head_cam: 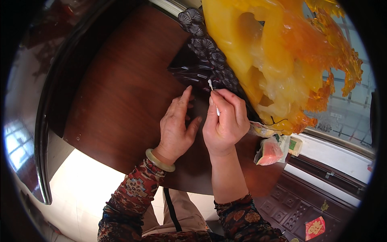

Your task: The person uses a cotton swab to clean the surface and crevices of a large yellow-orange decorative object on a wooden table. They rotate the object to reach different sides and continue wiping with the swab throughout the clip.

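My right hand (226, 121) pinches a white cotton swab (210, 84) between thumb and fingers. One cotton tip points at the dark carved base (216, 57), close to its glossy lower face; whether it touches I cannot tell. Beside it, my left hand (178, 121) is near the base's lower corner, fingers extended and thumb apart, with nothing visible in it. Its fingertips are partly hidden. Above the base rises a large translucent yellow and orange carved sculpture (266, 54), and fan-shaped reliefs run along the base's edge.
The brown wooden table (121, 99) has a curved front edge. Right of my right hand lie a plastic-wrapped pink and green item (269, 152) and a small device with a green display (294, 145). A window (338, 118) stands behind. A dark glossy furniture edge (42, 136) curves along the left.
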`<action>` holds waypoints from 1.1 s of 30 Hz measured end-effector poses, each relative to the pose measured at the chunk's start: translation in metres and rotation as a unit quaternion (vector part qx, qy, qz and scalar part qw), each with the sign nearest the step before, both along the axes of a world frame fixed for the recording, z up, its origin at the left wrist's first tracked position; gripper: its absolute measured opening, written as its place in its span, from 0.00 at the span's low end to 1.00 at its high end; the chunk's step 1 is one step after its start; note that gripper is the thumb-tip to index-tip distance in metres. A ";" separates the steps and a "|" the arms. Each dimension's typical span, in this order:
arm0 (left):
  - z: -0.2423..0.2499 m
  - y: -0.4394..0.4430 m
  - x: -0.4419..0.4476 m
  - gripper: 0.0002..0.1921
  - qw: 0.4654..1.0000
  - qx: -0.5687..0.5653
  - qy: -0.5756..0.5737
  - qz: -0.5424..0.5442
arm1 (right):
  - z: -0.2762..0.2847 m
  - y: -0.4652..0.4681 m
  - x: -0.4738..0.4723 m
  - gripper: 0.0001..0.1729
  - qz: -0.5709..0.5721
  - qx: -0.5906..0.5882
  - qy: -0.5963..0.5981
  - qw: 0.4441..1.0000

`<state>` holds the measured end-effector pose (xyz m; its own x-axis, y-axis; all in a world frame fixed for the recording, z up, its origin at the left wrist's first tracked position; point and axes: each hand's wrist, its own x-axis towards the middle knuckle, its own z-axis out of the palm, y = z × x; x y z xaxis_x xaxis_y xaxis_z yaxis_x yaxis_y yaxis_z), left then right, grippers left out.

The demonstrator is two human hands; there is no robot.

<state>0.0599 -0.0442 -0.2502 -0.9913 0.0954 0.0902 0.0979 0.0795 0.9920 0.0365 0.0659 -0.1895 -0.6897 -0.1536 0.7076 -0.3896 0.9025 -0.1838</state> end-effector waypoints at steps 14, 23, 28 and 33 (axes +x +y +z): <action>0.000 0.000 0.000 0.43 1.000 -0.006 0.010 0.001 | -0.009 -0.006 0.003 0.07 -0.004 -0.119 -0.057 0.991; -0.001 0.000 0.000 0.42 1.000 0.003 0.010 0.001 | 0.003 -0.004 0.002 0.09 0.022 -0.011 0.008 1.000; 0.000 0.000 0.000 0.42 1.000 0.007 0.006 0.001 | 0.008 -0.004 0.001 0.08 0.034 0.015 -0.016 0.999; 0.000 -0.002 0.000 0.42 1.000 0.012 0.005 -0.001 | 0.014 0.002 -0.006 0.08 0.073 0.079 -0.018 0.994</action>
<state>0.0597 -0.0458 -0.2505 -0.9903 0.0944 0.1024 0.1079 0.0548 0.9926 0.0310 0.0680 -0.1755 -0.6769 -0.3612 0.6414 -0.5140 0.8556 -0.0606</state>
